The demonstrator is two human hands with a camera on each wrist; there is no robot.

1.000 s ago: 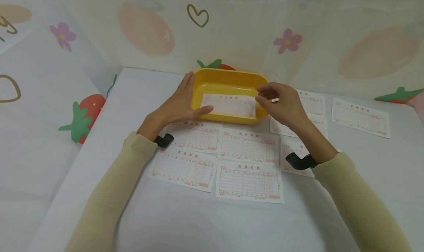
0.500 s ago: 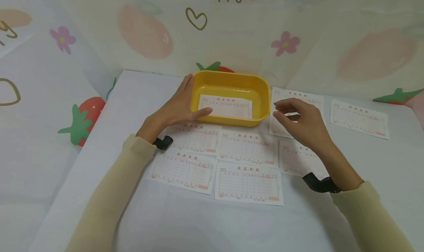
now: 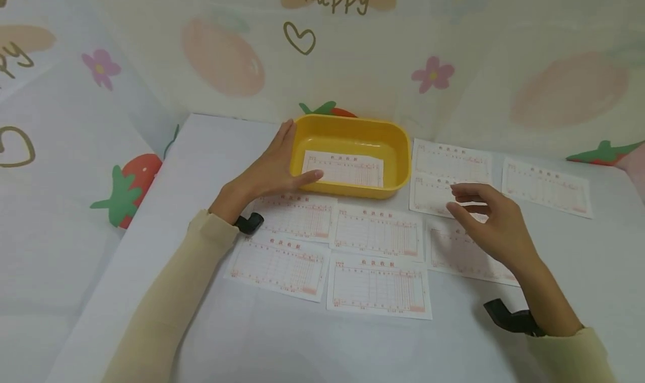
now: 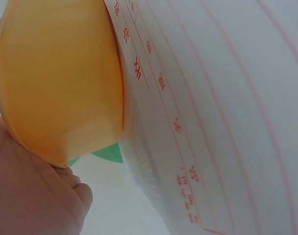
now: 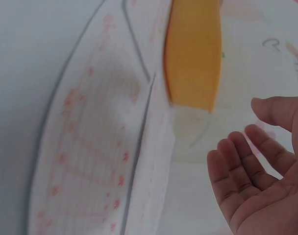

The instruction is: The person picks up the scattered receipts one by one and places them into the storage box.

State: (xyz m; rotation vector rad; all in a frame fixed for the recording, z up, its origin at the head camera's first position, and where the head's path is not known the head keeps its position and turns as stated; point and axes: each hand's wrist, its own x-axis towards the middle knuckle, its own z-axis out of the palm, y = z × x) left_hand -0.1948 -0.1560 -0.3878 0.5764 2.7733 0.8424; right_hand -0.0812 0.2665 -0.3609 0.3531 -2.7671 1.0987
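Observation:
A yellow plastic tray point(image 3: 353, 191) stands near the back of the table, with a printed receipt slip point(image 3: 345, 169) lying inside. My left hand point(image 3: 269, 167) holds the tray's left end, thumb over the front rim and fingers along the left side; in the left wrist view, the hand point(image 4: 36, 186) touches the tray's edge point(image 4: 61, 73). Off to the right, my right hand point(image 3: 496, 220) hovers over the receipts, fingers loosely bent. The right wrist view shows nothing between its thumb and fingers point(image 5: 244, 164). Under it lies a receipt point(image 3: 463, 254), partly covered.
In front of the tray lie several receipts, among them a front one point(image 3: 379, 286) and a left one point(image 3: 277, 265). Right of the tray are two overlapping slips point(image 3: 450, 159) and a separate far-right receipt point(image 3: 546, 186). A strawberry-patterned cloth point(image 3: 363, 47) hangs behind the table.
My right hand has moved from the tray's right end rightward and toward me, above the receipts. The receipt in the tray now lies uncovered by that hand. My left hand stays on the tray.

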